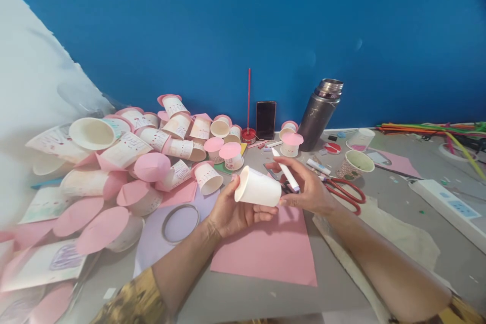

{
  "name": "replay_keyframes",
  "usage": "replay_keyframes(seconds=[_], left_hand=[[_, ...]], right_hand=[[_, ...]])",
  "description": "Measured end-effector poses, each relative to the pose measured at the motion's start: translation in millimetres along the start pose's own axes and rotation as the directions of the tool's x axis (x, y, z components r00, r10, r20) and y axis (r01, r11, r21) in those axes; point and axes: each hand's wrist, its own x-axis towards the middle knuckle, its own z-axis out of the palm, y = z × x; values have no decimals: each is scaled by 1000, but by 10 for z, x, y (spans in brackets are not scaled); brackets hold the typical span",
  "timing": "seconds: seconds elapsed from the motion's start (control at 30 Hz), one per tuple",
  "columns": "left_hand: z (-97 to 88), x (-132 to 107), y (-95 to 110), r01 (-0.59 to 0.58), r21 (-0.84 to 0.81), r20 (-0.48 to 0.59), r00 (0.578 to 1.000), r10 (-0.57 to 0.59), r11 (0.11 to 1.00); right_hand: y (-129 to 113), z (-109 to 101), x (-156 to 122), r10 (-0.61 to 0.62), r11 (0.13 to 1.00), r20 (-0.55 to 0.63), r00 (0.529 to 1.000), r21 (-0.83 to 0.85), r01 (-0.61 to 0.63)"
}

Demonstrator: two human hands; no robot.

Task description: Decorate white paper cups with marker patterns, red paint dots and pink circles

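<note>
Your left hand (236,214) held a cup (258,187) sideways in its fingers (265,217), over a sheet (266,258) near the table's (212,291) front edge, your right hand (310,188) pinched a marker (289,177) just beside the cup, other cups (125,152) lay heaped toward the left edge, a flask (319,119) by the back.

Left hand (231,216) palm-up, curled — right hand (313,190) just beside, in a pinch.

On the grey table (237,293) we see a pink sheet (261,258) below the left hand (235,215), a lavender sheet (152,230) just left of it, heaped paper cups (85,182) farther left, a dark flask (318,117) beyond the right hand (313,187), and a white power strip (450,212) well to its right.
</note>
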Motion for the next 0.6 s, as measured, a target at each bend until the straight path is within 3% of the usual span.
replay_keyframes(seconds=[0.2,0.33,0.43,0.5,0.57,0.6], left_hand=[[-147,-6,-39,210,-40,38,977,-208,977],[-228,-23,-61,373,-66,33,928,-371,926],[-176,-6,-74,471,-15,-17,882,-471,882],[-89,20,-77,408,62,-87,912,-402,911],[-1,39,-68,124,190,-166,982,-93,974],[31,41,-57,-65,283,-189,974,122,957]], right_hand=[[-112,19,-25,6,995,36,999,-101,-2],[-207,52,-70,0,986,143,990,-163,24],[-225,65,-99,5,982,189,982,-188,31],[-206,61,-99,-6,977,140,990,-208,35],[-173,46,-81,-23,970,54,998,-242,35],[-153,35,-67,-34,964,6,999,-264,34]])
